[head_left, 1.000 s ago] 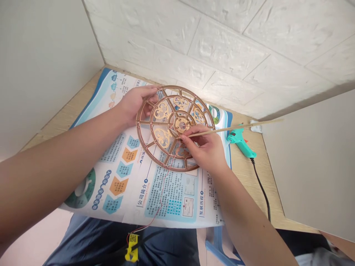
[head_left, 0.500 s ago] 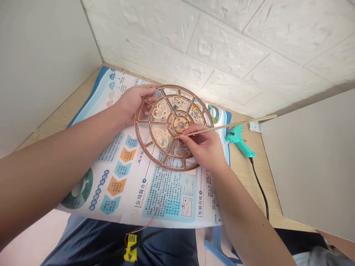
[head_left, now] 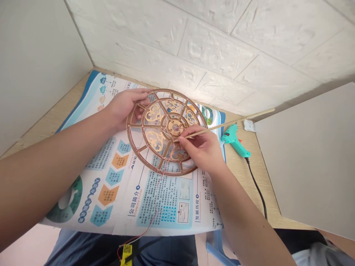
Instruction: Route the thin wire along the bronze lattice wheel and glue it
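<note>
Poster [head_left: 119, 218] beneath disc [head_left: 172, 126]; white wall [head_left: 210, 48]

Two hands [head_left: 126, 107] flank one openwork wheel [head_left: 172, 125], one stick [head_left: 216, 127] is in the right hand [head_left: 203, 149], one glue gun [head_left: 236, 143] beside it, one poster [head_left: 122, 207] beneath.

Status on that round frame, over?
Left hand gripping round frame. Right hand pinching stick near frame's centre, blocking some view. Thin wires trailing across printed sheet.

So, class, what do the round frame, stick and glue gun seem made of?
Round frame: probably wood or fibreboard, dull brown, flat-cut; painted plastic remains possible. Stick: likely bamboo or wood, pale, apparently unvarnished. Glue gun: apparently moulded plastic, smooth, rounded, teal.
</note>
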A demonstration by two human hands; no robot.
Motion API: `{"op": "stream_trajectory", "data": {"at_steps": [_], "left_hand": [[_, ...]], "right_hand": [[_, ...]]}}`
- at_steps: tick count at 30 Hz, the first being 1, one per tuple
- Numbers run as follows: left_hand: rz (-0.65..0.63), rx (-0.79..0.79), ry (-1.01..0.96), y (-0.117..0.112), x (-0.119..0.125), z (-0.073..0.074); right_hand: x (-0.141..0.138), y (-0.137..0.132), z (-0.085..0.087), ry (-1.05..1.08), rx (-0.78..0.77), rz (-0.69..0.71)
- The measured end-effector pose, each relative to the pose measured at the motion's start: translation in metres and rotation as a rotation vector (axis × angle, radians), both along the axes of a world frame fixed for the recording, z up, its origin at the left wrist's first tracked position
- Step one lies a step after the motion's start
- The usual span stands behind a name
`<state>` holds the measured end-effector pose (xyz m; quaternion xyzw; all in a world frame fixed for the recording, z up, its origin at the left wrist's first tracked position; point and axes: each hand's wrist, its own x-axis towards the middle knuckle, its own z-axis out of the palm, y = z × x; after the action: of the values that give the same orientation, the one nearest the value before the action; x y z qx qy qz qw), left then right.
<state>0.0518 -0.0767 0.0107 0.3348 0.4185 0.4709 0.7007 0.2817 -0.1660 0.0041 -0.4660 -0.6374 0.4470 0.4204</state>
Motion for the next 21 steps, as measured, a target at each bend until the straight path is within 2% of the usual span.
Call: {"op": "stream_trajectory", "data": {"at_steps": [21], "left_hand": [[0.007, -0.001, 0.048, 0.0003, 0.0023, 0.0007]], "right_hand": [[0.001, -0.0016, -0.0023, -0.113, 0.069, 0.016]]}}
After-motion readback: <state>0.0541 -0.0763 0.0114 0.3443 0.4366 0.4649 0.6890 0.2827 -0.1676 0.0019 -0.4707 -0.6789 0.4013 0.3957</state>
